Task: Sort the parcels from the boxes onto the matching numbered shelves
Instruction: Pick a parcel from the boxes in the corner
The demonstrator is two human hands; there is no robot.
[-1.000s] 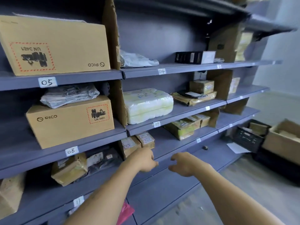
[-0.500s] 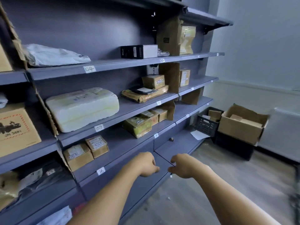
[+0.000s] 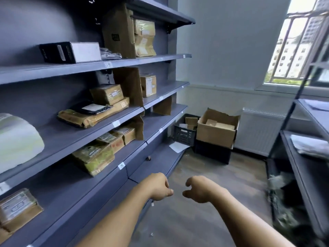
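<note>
Parcels (image 3: 211, 123) are sitting in the box (image 3: 216, 138) at one o'clock from the hands, crate (image 3: 183, 136) at its nine. Left hand (image 3: 158, 187) and right hand (image 3: 197, 190) are hanging empty, fingers loosely curled. Smart play: lift one, read its number before picking a shelf (image 3: 67, 138).

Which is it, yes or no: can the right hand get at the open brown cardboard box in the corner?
Probably no. The right hand is empty and nothing blocks the floor, but the open brown cardboard box sits well beyond the outstretched arm; walk closer first.
</note>
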